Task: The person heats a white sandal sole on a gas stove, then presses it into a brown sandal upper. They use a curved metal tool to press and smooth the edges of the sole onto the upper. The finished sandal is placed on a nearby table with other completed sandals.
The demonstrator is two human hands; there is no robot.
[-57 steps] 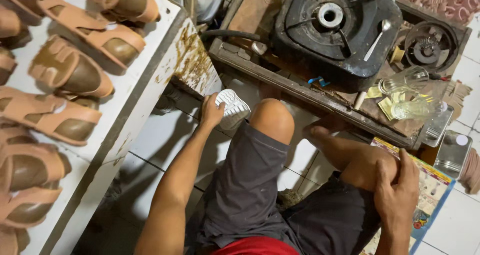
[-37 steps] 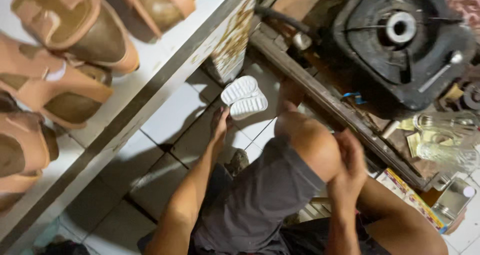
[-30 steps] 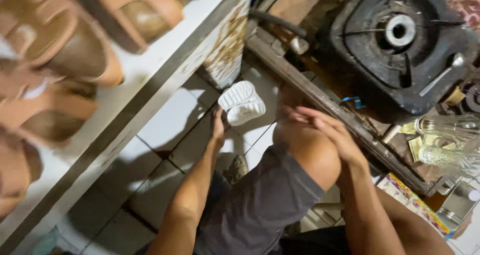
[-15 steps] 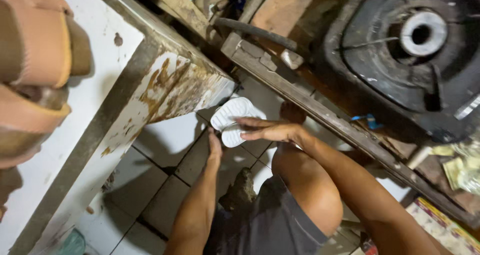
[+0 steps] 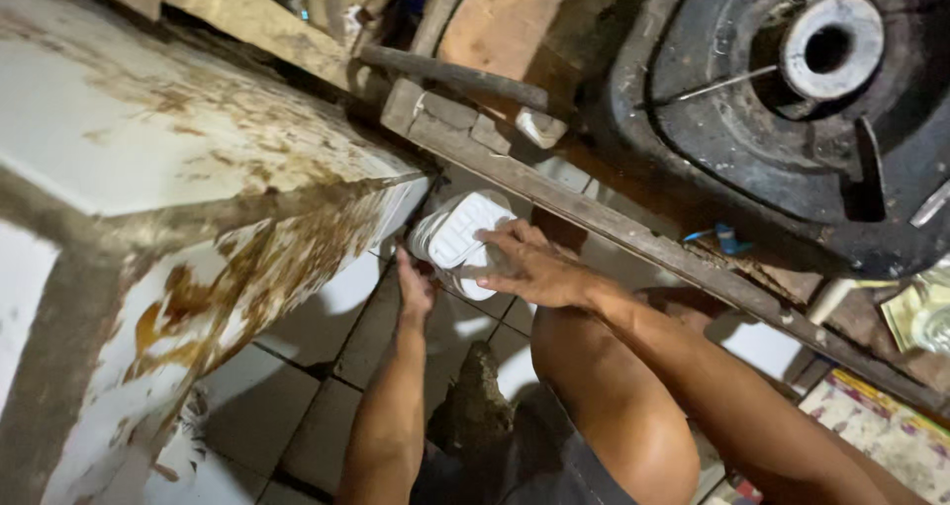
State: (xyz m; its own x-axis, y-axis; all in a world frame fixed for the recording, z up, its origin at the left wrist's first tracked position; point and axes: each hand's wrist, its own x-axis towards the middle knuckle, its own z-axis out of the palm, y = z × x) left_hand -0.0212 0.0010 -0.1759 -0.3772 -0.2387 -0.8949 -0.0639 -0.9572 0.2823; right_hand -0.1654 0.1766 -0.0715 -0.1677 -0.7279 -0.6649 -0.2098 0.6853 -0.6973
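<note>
Down low, both hands grasp the white shoe soles (image 5: 463, 248) just above the tiled floor (image 5: 307, 406): the left hand (image 5: 416, 285) grips from beneath, the right hand (image 5: 534, 268) closes over them, beside the stained white tabletop (image 5: 188, 159).

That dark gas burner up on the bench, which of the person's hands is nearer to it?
Right. The right hand rests on the white shoe soles, on the side facing the burner. The left hand is at the soles' far side, beside the stained white table.
</note>
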